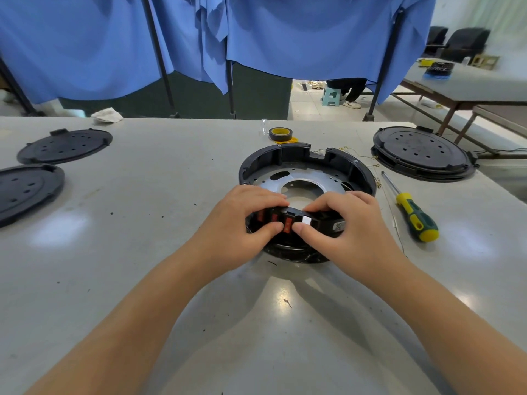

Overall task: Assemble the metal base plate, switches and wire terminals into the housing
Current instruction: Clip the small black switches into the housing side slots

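Note:
A round black housing sits on the grey table with a silver metal base plate lying inside it. At the housing's near rim is a black switch block with red rocker switches and one white one. My left hand grips the block's left part, thumb in front and fingers over its top. My right hand pinches the right part the same way, its thumb beside the white switch. Thin wires with gold ring terminals lie by the housing's far right rim.
A yellow-and-green screwdriver lies right of the housing. A stack of black round covers is at the far right, and two more covers lie at the left. A roll of tape stands behind the housing.

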`<action>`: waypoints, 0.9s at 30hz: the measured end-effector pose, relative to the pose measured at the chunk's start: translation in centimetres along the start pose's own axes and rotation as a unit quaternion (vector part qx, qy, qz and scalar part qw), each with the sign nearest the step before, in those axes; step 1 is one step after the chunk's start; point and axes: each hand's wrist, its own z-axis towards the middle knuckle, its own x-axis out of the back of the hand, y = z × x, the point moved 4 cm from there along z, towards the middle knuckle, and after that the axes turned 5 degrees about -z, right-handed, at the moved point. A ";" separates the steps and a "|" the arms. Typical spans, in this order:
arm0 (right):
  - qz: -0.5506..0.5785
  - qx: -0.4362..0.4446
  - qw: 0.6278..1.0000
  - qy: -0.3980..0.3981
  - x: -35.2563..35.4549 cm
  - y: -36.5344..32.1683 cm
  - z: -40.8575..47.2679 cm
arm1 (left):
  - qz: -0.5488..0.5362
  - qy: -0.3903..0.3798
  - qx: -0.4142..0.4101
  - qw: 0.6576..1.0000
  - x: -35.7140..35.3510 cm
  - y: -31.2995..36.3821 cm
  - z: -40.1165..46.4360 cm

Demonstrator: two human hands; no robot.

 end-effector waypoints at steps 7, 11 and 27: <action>-0.067 -0.010 0.997 -0.025 -0.4 -0.4 0.0 | 0.021 0.019 -0.033 0.999 -0.2 0.2 -0.2; -0.069 -0.024 0.997 -0.021 -0.4 -0.4 0.0 | 0.028 0.043 -0.023 0.998 -0.4 0.4 -0.1; -0.058 -0.044 0.997 0.004 -0.5 -0.3 0.1 | -0.001 0.059 -0.011 0.998 -0.1 0.5 0.1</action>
